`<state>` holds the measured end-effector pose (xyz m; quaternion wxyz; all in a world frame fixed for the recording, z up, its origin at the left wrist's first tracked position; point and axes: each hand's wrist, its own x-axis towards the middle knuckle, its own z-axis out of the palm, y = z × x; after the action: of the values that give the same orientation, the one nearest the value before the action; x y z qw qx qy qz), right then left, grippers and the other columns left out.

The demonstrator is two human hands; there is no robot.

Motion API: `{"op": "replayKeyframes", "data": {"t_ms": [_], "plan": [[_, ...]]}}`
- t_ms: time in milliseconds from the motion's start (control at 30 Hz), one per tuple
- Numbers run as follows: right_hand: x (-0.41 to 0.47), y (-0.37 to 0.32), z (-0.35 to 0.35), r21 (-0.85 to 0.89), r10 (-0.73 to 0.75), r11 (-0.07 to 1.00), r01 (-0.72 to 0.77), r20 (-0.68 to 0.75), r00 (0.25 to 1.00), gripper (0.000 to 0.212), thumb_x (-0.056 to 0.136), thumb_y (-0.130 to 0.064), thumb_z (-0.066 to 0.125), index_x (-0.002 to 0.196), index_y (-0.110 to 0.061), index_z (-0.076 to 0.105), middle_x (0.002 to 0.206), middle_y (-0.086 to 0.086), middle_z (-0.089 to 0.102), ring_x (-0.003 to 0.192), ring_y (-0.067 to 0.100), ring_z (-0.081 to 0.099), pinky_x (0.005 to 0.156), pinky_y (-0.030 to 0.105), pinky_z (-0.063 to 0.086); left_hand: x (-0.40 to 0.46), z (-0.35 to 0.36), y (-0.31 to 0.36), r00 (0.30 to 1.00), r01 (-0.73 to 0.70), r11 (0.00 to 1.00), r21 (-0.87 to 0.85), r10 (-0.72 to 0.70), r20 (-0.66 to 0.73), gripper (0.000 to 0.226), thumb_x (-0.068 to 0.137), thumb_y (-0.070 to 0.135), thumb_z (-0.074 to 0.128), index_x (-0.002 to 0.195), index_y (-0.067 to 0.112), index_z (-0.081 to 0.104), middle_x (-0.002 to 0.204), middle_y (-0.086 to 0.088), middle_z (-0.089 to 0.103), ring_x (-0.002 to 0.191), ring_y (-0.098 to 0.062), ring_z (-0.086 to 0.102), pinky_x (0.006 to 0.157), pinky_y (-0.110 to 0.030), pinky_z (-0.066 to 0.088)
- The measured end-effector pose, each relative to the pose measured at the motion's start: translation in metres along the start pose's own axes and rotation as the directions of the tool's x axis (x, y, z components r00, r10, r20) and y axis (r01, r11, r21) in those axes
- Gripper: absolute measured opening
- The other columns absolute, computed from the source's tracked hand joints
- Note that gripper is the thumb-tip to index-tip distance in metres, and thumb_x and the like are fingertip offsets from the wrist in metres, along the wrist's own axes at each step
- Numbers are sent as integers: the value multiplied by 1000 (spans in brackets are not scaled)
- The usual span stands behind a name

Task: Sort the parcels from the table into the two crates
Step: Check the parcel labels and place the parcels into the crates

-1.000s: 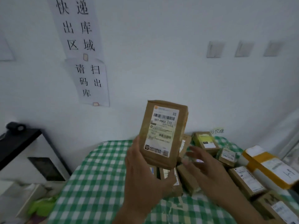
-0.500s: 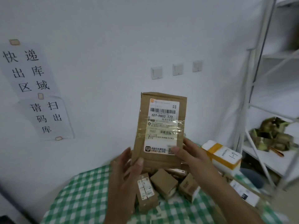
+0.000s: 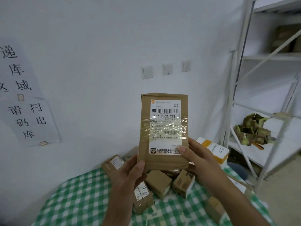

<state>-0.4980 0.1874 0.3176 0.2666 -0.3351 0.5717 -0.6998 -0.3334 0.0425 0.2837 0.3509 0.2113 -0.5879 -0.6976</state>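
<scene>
I hold a flat brown cardboard parcel upright in front of me, its white shipping label with barcodes facing me. My left hand grips its lower left corner. My right hand grips its lower right edge, thumb on the label. Below it, several small brown parcels lie piled on the table with a green-and-white checked cloth. A white-and-orange parcel lies behind my right hand. No crate is in view.
A white wall with paper signs and three light switches stands behind the table. A white metal shelf rack stands at the right, holding crumpled packaging. More parcels lie at the table's right edge.
The view has swung right, bringing the shelf rack in. My right hand has come up from over the pile and taken hold of the parcel, which now faces me squarely.
</scene>
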Motion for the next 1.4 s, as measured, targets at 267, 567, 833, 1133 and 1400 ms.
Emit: {"op": "replayKeyframes", "data": {"t_ms": [267, 567, 833, 1133, 1400], "plan": [[-8, 10, 16, 2, 13, 1000, -13, -73, 997, 67, 66, -67, 84, 127, -44, 68, 125, -6, 73, 110, 16, 72, 81, 24, 60, 9, -19, -16, 997, 44, 997, -59, -40, 65, 57, 55, 68, 85, 107, 46, 79, 114, 4, 79, 106, -18, 75, 86, -38, 56], [-52, 11, -32, -17, 4, 1000, -11, -352, 936, 57, 74, -45, 79, 129, -34, 70, 124, -3, 74, 110, 18, 72, 79, 24, 60, 14, 38, -59, 945, 205, 974, -94, -172, 277, 91, 34, 87, 85, 113, 43, 78, 118, 9, 77, 105, -11, 75, 91, -39, 56], [-124, -9, -111, -90, -52, 996, 5, -534, 844, 73, 63, -70, 84, 127, -41, 69, 125, -5, 73, 109, 18, 72, 78, 25, 60, -17, 140, -78, 880, 290, 954, -78, -234, 414, 47, 43, 72, 84, 88, 61, 76, 100, 24, 77, 93, 1, 74, 81, -34, 56], [-225, -29, -228, -49, -20, 999, -15, -645, 764, 57, 77, -44, 83, 131, -33, 67, 119, -8, 75, 104, 14, 74, 72, 21, 59, -90, 272, -92, 786, 317, 947, 60, -298, 541, 52, 56, 65, 75, 104, 45, 80, 112, 5, 79, 105, -13, 74, 90, -41, 57], [-328, -47, -334, -68, -42, 998, -16, -761, 647, 53, 78, -50, 80, 128, -38, 68, 119, -12, 75, 103, 11, 73, 87, 42, 58, -159, 400, -115, 679, 334, 929, 163, -356, 642, 57, 58, 63, 77, 107, 34, 82, 114, 1, 79, 108, -15, 73, 83, -36, 56]]}}
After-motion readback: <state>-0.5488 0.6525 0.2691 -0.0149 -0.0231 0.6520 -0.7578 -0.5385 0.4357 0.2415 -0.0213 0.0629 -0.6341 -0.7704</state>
